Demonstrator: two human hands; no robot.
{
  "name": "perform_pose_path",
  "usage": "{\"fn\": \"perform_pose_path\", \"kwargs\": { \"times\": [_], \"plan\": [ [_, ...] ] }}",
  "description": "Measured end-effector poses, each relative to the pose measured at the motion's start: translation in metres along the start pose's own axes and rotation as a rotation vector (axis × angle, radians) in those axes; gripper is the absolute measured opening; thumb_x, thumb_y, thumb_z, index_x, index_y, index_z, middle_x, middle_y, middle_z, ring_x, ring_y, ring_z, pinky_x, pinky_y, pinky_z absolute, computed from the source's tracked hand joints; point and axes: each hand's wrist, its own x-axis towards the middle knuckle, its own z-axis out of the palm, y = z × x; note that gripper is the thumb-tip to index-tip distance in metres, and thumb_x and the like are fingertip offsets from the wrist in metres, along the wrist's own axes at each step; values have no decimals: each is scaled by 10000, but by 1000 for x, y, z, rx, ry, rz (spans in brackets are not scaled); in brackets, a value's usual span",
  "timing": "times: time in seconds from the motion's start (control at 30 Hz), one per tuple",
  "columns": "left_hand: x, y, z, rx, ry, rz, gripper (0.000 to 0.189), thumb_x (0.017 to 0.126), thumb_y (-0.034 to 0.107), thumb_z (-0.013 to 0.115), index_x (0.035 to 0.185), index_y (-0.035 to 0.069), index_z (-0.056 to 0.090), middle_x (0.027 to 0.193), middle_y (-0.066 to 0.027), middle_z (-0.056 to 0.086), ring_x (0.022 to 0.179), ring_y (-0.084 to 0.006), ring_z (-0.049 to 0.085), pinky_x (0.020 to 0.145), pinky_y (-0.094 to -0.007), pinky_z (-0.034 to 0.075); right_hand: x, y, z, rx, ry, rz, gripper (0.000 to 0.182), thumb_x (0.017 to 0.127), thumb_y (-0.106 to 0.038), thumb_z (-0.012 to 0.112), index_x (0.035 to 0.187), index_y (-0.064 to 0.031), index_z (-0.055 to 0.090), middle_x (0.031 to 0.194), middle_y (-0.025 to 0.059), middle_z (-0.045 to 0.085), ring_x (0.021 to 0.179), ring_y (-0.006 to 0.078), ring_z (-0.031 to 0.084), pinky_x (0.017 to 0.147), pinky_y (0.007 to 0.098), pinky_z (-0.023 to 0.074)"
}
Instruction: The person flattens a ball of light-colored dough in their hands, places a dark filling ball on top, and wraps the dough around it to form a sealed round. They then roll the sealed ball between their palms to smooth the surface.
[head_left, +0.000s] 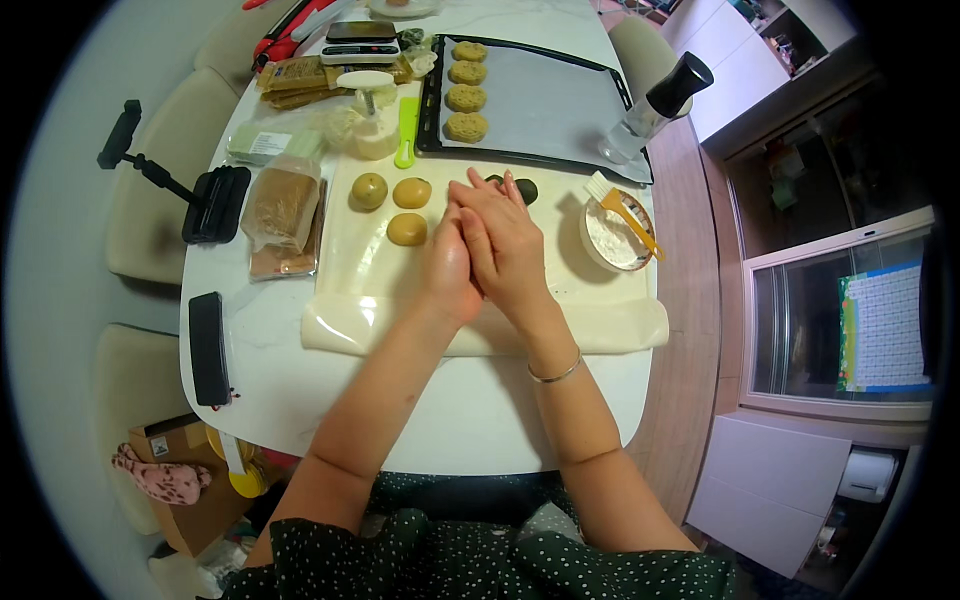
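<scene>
My left hand (447, 264) and my right hand (508, 236) are pressed palm to palm above a cream pastry mat (352, 277). The right hand lies over the left, and whatever may be between the palms is hidden. Left of them sit three yellowish dough balls (407, 229), smooth and rounded. Just beyond my fingertips, dark balls (528, 191) are partly covered by the fingers. To the right stands a bowl (592, 251) of white flour (611, 236), with an orange-handled pastry brush (630, 214) across its rim.
A black baking tray (431, 112) lined with paper holds several patterned pressed cakes (466, 127). A clear bottle with a black top (652, 109) stands at its right corner. Farther left are a plunger mould (373, 124), green spatula (406, 131), kitchen scale (361, 45), wrapped packages (277, 202) and phone (208, 349).
</scene>
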Motion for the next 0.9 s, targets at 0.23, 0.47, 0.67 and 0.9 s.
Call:
{"fn": "perform_pose_path", "kwargs": {
  "times": [0.23, 0.47, 0.67, 0.9],
  "plan": [
    [-7, 13, 13, -37, -187, 20, 626, 1075, 467, 252, 1485, 3, 341, 1485, -138, 429, 1409, -258, 380, 1182, -374, 311, 3, -11, -12, 942, 216, 307, 459, 1052, -339, 425, 1289, 9, 609, 1315, 142, 628, 1250, 275, 575, 1178, 449, 246],
    [-6, 4, -3, -270, -266, 62, 844, 1010, 641, 206, 1535, -20, 205, 1577, -190, 280, 1497, -291, 220, 1228, -402, 196, -10, 0, -6, 362, 9, 100, 272, 975, -244, 547, 942, 9, 640, 1057, 118, 675, 932, 200, 607, 808, 330, 452],
    [-7, 3, -5, -275, -195, -27, 791, 1024, 593, 188, 1536, -7, 236, 1584, -197, 284, 1489, -309, 247, 1227, -411, 194, -12, -1, -7, 239, 86, 70, 127, 921, -75, 632, 830, 1, 677, 906, 100, 699, 768, 170, 615, 625, 308, 471],
    [-4, 12, 6, -273, -156, -74, 654, 1048, 510, 249, 1438, 14, 419, 1504, -122, 439, 1406, -250, 391, 1184, -403, 293, 1, -3, -21, 828, -13, 212, 875, 982, -702, 245, 1317, 37, 572, 1193, 147, 664, 1081, 231, 628, 960, 342, 466]
  ]
}}
